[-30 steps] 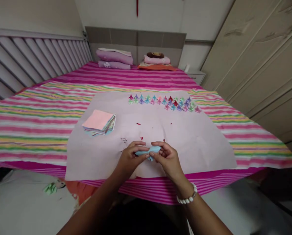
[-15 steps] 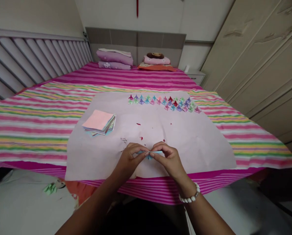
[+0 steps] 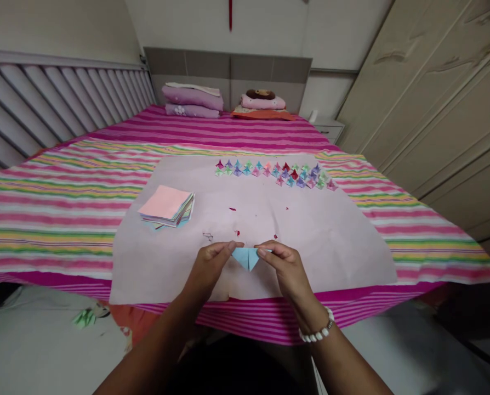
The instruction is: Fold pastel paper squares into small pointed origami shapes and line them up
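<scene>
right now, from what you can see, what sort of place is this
Most likely a bedroom: a grey headboard stands at the far end, purple folded bedding is stacked in front of it, and a magenta striped sheet covers what looks like a bed.

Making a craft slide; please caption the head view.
Both hands hold a folded blue paper over a pale sheet, with small folded-paper pieces in rows beyond.

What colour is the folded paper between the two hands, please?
The folded paper is light blue, seen best in the head view.
</scene>
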A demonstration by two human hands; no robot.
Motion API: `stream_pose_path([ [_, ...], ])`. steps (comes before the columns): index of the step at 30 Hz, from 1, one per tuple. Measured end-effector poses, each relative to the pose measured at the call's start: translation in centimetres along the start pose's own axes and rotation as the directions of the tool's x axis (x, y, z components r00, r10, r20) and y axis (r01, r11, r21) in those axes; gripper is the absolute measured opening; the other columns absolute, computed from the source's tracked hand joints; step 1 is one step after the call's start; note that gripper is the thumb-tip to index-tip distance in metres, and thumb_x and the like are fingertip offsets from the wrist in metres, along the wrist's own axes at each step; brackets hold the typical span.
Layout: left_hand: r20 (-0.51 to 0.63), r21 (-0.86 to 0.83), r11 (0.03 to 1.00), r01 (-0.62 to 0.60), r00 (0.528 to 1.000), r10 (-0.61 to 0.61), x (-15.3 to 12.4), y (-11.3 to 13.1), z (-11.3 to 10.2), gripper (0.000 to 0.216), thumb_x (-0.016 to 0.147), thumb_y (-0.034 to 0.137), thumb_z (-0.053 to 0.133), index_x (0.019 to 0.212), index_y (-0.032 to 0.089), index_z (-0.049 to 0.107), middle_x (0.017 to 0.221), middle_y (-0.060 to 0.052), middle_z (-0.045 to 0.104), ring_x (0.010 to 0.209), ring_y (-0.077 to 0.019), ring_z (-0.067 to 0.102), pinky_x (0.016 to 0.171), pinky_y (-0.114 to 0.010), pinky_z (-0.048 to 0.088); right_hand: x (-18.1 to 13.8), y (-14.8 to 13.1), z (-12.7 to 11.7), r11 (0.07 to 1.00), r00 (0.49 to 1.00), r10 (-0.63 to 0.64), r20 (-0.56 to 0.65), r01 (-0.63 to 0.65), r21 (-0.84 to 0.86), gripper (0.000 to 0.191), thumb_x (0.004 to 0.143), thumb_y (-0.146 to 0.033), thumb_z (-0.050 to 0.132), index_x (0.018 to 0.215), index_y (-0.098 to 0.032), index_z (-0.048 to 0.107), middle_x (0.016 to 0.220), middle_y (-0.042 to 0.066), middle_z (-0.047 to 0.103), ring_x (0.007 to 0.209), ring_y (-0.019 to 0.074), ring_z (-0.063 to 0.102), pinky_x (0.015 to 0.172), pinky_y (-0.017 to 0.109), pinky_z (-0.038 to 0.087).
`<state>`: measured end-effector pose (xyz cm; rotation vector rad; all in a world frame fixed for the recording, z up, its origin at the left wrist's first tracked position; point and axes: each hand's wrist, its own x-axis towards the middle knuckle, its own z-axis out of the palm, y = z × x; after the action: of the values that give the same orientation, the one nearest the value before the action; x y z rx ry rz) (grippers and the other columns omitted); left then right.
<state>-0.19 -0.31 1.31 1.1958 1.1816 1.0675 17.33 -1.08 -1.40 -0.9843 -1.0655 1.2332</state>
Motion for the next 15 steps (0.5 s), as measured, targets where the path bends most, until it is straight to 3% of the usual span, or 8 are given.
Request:
stream_pose_path([
  [4,0.117,-0.2,0.979,0.042,0.993,-0.018,-0.4,-1.1,1.2,0.045,0.058,0.028,0.08,0.1,0.016,0.07,0.093,-0.006,0.074,0.092,-0.0217,0.066,0.087,-0.036,0.048,0.0,0.0,0.4,1.0,0.998,-0.008,-0.063,0.008,0.005,0.005,0.071,-0.028,0.074,0.074,-0.024,0.074,0.079,0.001,0.073,0.078,0.0181,0.064,0.077,0.033,0.048],
  [6,0.154,-0.238,0.97,0.047,0.988,-0.01,-0.5,-1.5,1.8,0.041,0.058,0.026,0.081,0.096,0.015,0.07,0.091,-0.005,0.074,0.091,-0.0203,0.065,0.088,-0.035,0.048,-0.1,0.0,0.5,1.0,0.996,-0.017,-0.089,0.016,-0.01,0.006,0.071,-0.029,0.075,0.075,-0.024,0.074,0.08,0.001,0.073,0.079,0.0187,0.063,0.078,0.033,0.048],
  [11,0.034,-0.169,0.984,0.052,0.998,-0.047,-0.2,-1.9,1.8,0.023,0.066,0.034,0.074,0.078,0.015,0.071,0.069,-0.001,0.069,0.069,-0.0146,0.062,0.074,-0.03,0.05,-0.3,0.0,0.5,0.998,0.996,-0.037,-0.085,0.033,-0.049,0.01,0.071,-0.031,0.075,0.078,-0.023,0.073,0.081,0.002,0.072,0.078,0.0189,0.062,0.076,0.034,0.047],
  [15,0.004,-0.14,0.99,0.005,1.0,-0.004,0.4,-1.8,0.9,0.021,0.071,0.033,0.07,0.082,0.015,0.07,0.066,0.0,0.065,0.068,-0.013,0.06,0.071,-0.026,0.048,-0.6,-0.7,0.5,0.994,0.999,-0.032,-0.014,0.031,-0.103,0.012,0.072,-0.033,0.075,0.076,-0.022,0.072,0.074,0.001,0.068,0.071,0.0162,0.057,0.07,0.03,0.045],
])
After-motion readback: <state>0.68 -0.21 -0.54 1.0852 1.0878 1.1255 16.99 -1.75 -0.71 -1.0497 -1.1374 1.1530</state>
